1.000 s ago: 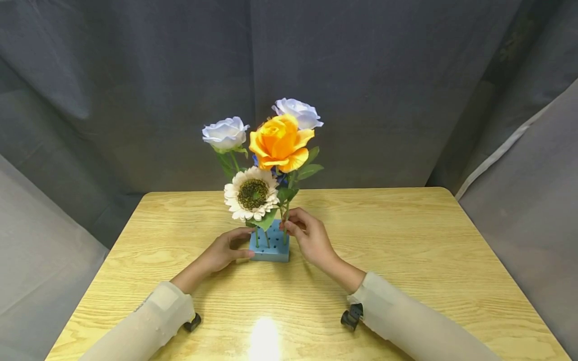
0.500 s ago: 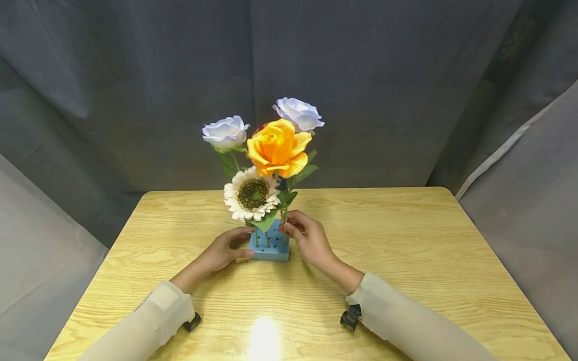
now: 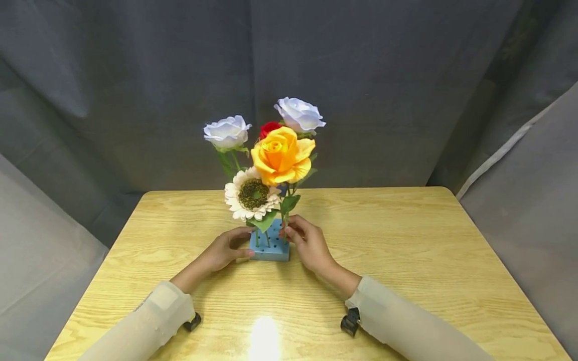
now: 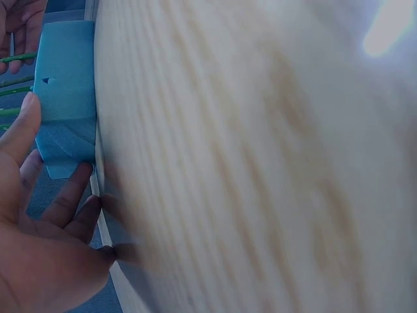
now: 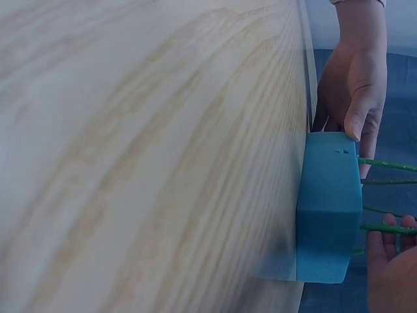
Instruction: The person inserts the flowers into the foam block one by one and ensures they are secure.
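Note:
A light blue foam block with rows of holes stands on the table, bearing several artificial flowers. My left hand holds its left side, with the thumb at the front edge; the left wrist view shows fingertips along the block's side. My right hand pinches the stem of an orange rose low down, close over the block's right part. In the right wrist view that green stem reaches the block's top. A cream sunflower leans forward at the left. Two pale lilac roses rise behind.
Partly hidden behind the orange rose is a red flower; a bit of blue bloom shows below it. The wooden table ends at a dark grey curtain. Small black devices sit under both cuffs.
The orange rose has sunk lower, with my right hand moving slightly down, and the red flower behind it has come into sight. My left hand stays at the block.

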Motion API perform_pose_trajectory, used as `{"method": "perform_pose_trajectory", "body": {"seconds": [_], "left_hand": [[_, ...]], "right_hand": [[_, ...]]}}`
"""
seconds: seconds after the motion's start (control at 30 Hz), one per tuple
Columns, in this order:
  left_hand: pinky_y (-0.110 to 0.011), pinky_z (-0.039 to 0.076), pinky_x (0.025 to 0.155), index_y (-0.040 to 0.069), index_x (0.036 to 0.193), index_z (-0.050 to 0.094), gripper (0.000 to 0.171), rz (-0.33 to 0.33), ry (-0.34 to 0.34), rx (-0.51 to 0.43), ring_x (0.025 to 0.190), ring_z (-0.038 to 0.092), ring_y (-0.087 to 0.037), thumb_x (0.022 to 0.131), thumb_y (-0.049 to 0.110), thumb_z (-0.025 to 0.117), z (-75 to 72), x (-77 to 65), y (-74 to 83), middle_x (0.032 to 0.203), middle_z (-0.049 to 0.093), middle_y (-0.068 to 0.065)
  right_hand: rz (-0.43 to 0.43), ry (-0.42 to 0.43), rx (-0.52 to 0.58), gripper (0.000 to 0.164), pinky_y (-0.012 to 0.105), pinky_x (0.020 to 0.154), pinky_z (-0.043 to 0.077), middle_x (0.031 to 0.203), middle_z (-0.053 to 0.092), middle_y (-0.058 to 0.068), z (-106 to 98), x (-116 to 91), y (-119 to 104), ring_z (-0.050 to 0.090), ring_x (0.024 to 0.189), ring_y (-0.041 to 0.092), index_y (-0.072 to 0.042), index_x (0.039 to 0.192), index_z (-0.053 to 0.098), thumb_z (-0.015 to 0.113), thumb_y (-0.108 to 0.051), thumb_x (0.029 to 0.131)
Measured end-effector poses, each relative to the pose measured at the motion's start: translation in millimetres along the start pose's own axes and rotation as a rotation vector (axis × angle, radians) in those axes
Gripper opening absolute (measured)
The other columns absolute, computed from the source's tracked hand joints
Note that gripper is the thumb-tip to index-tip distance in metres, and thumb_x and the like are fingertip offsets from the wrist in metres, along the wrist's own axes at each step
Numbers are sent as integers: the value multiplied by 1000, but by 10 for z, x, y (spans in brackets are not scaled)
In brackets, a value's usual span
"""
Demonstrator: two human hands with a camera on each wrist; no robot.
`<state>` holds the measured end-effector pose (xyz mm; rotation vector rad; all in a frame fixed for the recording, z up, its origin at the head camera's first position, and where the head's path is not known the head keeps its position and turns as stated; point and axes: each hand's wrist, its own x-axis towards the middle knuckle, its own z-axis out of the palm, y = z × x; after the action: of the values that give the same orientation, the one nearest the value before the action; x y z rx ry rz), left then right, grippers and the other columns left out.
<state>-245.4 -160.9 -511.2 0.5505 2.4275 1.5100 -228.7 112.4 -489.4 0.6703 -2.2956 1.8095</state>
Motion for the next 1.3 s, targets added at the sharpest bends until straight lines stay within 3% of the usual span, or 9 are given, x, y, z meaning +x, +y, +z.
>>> {"method": "perform_pose_trajectory", "body": {"seconds": [0.17, 0.4, 0.7, 0.9, 1.3], "left_hand": [[-60, 32, 119, 5, 150, 52, 64, 3, -2, -11, 141, 46, -44, 92, 13, 79, 9, -4, 14, 149, 54, -24], [-61, 32, 119, 7, 150, 52, 65, -7, -4, -9, 141, 46, -44, 91, 14, 79, 13, -9, 12, 148, 55, -23], [-61, 34, 118, 13, 150, 54, 66, -22, -6, 10, 139, 49, -39, 90, 19, 81, 13, -9, 17, 147, 57, -18], [-58, 36, 118, 15, 150, 55, 66, -32, -12, -6, 140, 49, -37, 89, 18, 82, 18, -2, 24, 147, 57, -15], [-60, 36, 116, 15, 150, 54, 67, -22, -19, -2, 138, 50, -38, 90, 21, 81, 19, -3, 21, 146, 58, -16]], "right_hand": [[18, 11, 0, 16, 46, 84, 62, 98, 75, 16, 15, -12, -22, 74, 95, 32, 1, 114, 69, 58, -6, 104], [34, 13, -1, 15, 54, 85, 59, 99, 72, 27, -6, -79, -389, 71, 96, 43, 2, 111, 68, 55, 3, 104], [40, 31, -7, 15, 54, 85, 60, 99, 73, 23, 45, -57, -80, 71, 95, 40, 4, 113, 67, 55, 0, 104], [37, 32, 6, 16, 49, 85, 61, 99, 75, 16, 39, -59, -19, 73, 95, 33, 2, 114, 69, 58, -6, 104], [41, 11, 33, 14, 55, 89, 58, 102, 71, 29, -2, -120, -331, 70, 99, 45, 5, 111, 67, 55, 4, 103]]}}
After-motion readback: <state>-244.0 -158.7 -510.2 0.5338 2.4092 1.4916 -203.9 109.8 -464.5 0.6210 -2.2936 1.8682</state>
